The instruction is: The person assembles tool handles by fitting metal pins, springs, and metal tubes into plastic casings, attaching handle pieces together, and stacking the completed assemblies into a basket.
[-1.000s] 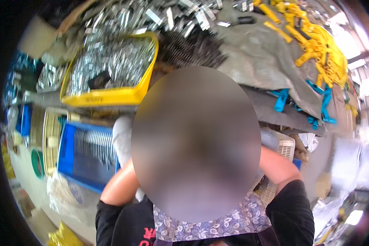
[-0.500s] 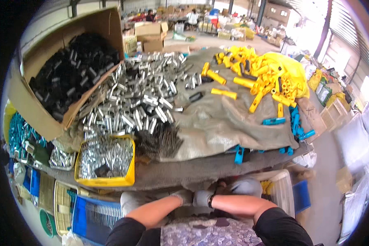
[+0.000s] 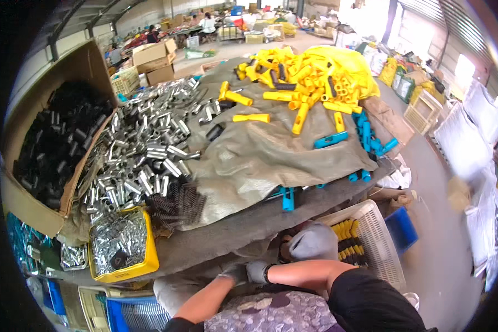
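My left hand (image 3: 233,273) and my right hand (image 3: 257,271) wear grey gloves and meet just below the front edge of the worktable (image 3: 243,229). Their fingers touch one another; whether they hold anything is too small to tell. A black band circles my right wrist. Nearest on the table are a yellow bin (image 3: 128,269) of small silver parts and a bundle of black springs (image 3: 176,203). Just right of my hands a grey cloth lump (image 3: 314,242) lies beside a white basket (image 3: 377,250) of yellow pieces.
A heap of silver tubes (image 3: 144,149) and a cardboard box of black tubes (image 3: 55,144) fill the left. Yellow handles (image 3: 304,83) and blue handles (image 3: 365,133) lie on a grey tarp (image 3: 260,160). Blue crates (image 3: 128,316) stand below. People sit far behind.
The view has swung up from the bins below the table to the whole tabletop. My gloved hands stay together at the table's front edge.
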Demonstrator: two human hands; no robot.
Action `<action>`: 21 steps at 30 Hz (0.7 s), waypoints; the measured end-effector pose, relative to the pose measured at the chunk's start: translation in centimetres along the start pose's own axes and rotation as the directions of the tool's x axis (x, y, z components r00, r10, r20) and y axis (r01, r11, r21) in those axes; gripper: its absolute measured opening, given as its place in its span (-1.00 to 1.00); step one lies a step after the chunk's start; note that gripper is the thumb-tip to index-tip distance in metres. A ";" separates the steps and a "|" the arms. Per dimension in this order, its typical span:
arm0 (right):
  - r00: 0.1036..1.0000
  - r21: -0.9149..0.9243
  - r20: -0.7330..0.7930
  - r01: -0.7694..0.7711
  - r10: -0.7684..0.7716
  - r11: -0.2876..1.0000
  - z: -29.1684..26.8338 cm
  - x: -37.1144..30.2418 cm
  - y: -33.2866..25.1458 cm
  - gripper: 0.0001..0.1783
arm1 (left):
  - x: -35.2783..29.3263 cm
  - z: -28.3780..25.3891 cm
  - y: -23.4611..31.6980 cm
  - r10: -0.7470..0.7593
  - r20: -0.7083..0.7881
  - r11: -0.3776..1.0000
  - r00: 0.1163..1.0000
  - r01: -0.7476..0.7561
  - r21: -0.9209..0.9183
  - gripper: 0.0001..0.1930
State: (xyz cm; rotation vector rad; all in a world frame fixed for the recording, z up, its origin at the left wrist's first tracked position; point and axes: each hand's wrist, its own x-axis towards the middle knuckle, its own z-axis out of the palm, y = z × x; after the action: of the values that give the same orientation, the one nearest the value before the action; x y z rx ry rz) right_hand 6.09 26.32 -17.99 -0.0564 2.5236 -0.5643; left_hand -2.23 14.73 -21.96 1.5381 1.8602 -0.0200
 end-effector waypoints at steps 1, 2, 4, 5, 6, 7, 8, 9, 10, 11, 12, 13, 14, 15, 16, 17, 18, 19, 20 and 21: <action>0.999 -0.032 -0.042 0.002 -0.004 0.999 -1.8 -1.7 -0.1 -0.68 | -0.7 -1.2 0.3 0.029 -0.198 1.000 0.980 -0.030 -0.002 -0.46; 0.997 -0.045 -0.079 -0.001 -0.002 0.999 -2.3 -3.3 -0.1 -0.68 | -2.9 -4.9 1.4 0.063 -0.124 0.949 0.990 -0.098 -0.300 -0.45; 0.979 0.135 -0.169 -0.090 0.112 0.987 -7.7 -11.4 -1.5 -0.69 | -8.1 -8.7 2.6 -0.023 0.103 0.706 0.994 0.089 -0.702 -0.43; 0.961 0.174 -0.259 -0.054 0.099 0.983 -9.4 -15.8 -1.7 -0.73 | -9.0 -8.8 2.4 -0.135 0.252 0.575 0.958 0.283 -0.768 -0.41; 0.931 0.248 -0.360 0.034 0.059 0.968 -10.4 -19.8 -1.4 -0.75 | -9.5 -7.5 2.1 -0.180 0.051 0.764 0.982 0.172 -0.622 -0.43; 0.894 0.404 -0.437 0.096 0.100 0.910 -10.0 -22.9 -0.8 -0.75 | -9.8 -5.8 2.0 -0.151 -0.163 0.905 0.975 0.070 -0.420 -0.44; 0.899 0.506 -0.397 0.046 0.185 0.861 -9.4 -24.5 -1.0 -0.77 | -9.1 -3.4 1.6 -0.339 -0.126 0.625 0.932 0.123 -0.771 -0.47; 0.897 0.603 -0.349 -0.006 0.270 0.797 -8.3 -25.8 -0.9 -0.79 | -8.5 -4.9 4.4 -0.284 -0.313 0.763 0.906 0.016 -0.646 -0.71; 0.831 0.580 -0.478 0.055 0.284 0.813 -6.9 -27.1 -0.4 -0.79 | -7.9 -6.9 6.4 -0.203 -0.359 0.840 0.911 -0.027 -0.542 -0.75; 0.745 0.541 -0.597 0.102 0.296 0.835 -5.3 -28.6 0.1 -0.80 | -7.1 -9.2 8.4 -0.110 -0.402 0.898 0.909 -0.082 -0.432 -0.78; 0.602 0.653 -0.690 0.276 0.402 0.706 -2.5 -30.0 1.2 -0.71 | -6.5 -11.9 10.9 -0.077 -0.368 0.926 0.927 -0.070 -0.371 -0.70; 0.653 0.818 -0.391 -0.077 0.649 0.570 -3.0 -33.3 2.1 -0.56 | -6.0 -13.9 13.2 -0.060 -0.338 0.948 0.939 -0.053 -0.315 -0.62; 0.351 0.690 -0.623 -0.175 0.700 0.702 1.1 -34.1 6.3 -0.42 | -5.5 -14.7 14.8 0.019 -0.313 0.818 0.950 -0.195 -0.541 -0.45; 0.130 0.644 -0.744 -0.120 0.655 0.755 3.1 -35.4 9.7 -0.36 | -4.9 -15.0 16.4 0.109 -0.297 0.614 0.949 -0.299 -0.730 -0.28; 0.035 0.593 -0.795 -0.161 0.605 0.789 5.6 -36.5 12.7 -0.34 | -4.5 -15.3 18.5 0.114 -0.273 0.616 0.955 -0.284 -0.735 -0.28; 0.052 0.695 -0.694 -0.211 0.718 0.687 8.2 -37.8 15.4 -0.32 | -4.0 -15.4 20.6 0.140 -0.275 0.613 0.951 -0.301 -0.731 -0.15; 0.084 0.552 -0.797 -0.296 0.597 0.779 9.8 -39.4 18.1 -0.30 | -3.6 -15.1 22.2 0.164 -0.274 0.610 0.948 -0.316 -0.727 -0.02; 0.176 0.611 -0.661 -0.439 0.730 0.659 14.0 -41.0 21.8 -0.27 | -3.4 -14.6 23.0 0.176 -0.252 0.606 0.952 -0.306 -0.734 -0.02; 0.254 0.762 -0.430 -0.413 0.867 0.499 15.3 -42.3 23.5 -0.28 | -3.6 -14.3 22.9 0.109 -0.257 0.609 0.960 -0.268 -0.746 -0.03; 0.300 0.621 -0.499 -0.530 0.813 0.577 18.8 -44.0 26.5 -0.34 | -3.4 -13.8 22.7 0.052 -0.258 0.608 0.965 -0.235 -0.758 -0.04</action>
State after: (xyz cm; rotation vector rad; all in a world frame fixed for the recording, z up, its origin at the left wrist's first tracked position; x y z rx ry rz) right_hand 55.27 50.06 -20.82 1.7080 2.7221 -0.7224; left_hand 10.56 24.42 -0.50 1.0494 1.5331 0.9627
